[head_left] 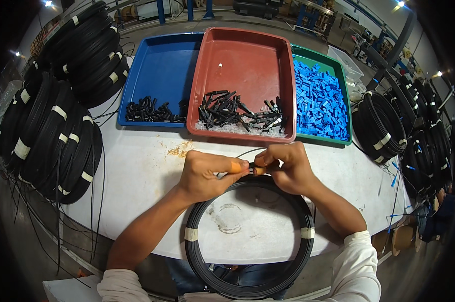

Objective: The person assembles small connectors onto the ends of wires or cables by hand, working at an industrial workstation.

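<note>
Facing inward over black coil (pixel 192 219), left hand (pixel 207 173), right hand (pixel 289 168), grips pinched on likely connector (pixel 252 165)

From where I stand, the cable coil (pixel 250 289) looks like smooth, faintly glossy plastic. The red tray (pixel 247 65) seems smooth plastic, the white sleeve (pixel 356 267) matt cloth.

text and signs: none legible. pale bands (pixel 307 233) on the near coil (pixel 247 291) and on the stacked coils (pixel 81 55) at left show no readable print; a small pale sign (pixel 52 32) with reddish marks, upper left, is too small to make out.
</note>
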`<state>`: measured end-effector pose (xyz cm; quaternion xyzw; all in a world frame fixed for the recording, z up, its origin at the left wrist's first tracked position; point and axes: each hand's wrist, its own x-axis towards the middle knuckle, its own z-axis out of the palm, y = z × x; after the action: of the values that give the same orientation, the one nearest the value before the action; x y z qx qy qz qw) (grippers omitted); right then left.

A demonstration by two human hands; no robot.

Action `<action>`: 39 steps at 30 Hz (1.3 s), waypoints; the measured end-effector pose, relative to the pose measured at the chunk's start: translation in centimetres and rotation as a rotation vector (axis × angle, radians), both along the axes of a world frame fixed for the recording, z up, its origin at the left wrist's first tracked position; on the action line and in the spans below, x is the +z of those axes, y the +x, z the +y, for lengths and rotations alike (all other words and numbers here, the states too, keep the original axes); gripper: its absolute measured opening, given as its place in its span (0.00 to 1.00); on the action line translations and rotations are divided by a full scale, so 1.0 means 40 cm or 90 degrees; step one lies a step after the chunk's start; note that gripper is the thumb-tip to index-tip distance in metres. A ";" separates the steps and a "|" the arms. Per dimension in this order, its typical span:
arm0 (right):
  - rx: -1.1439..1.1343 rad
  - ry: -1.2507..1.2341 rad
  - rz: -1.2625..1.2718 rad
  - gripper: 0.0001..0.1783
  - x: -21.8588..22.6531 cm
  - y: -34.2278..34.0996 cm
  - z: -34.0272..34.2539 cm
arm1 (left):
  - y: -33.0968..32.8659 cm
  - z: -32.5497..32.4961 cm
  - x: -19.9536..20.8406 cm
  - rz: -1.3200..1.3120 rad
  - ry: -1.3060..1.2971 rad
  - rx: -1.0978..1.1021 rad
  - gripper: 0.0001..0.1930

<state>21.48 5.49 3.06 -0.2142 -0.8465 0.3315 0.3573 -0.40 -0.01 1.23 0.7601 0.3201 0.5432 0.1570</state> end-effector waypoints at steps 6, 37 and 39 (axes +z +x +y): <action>-0.041 0.043 -0.052 0.09 0.020 -0.002 0.000 | 0.010 -0.001 -0.004 -0.160 -0.282 -0.033 0.05; -0.027 0.036 -0.036 0.11 -0.022 0.009 0.003 | 0.014 0.005 -0.025 -0.047 -0.136 -0.013 0.04; -0.008 -0.018 -0.085 0.10 0.026 -0.003 0.001 | 0.001 0.002 -0.030 0.069 0.039 -0.013 0.04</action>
<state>21.36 5.53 4.08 -0.2463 -0.8624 0.3258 0.2991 -0.35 0.07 0.04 0.7963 0.3036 0.5088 0.1220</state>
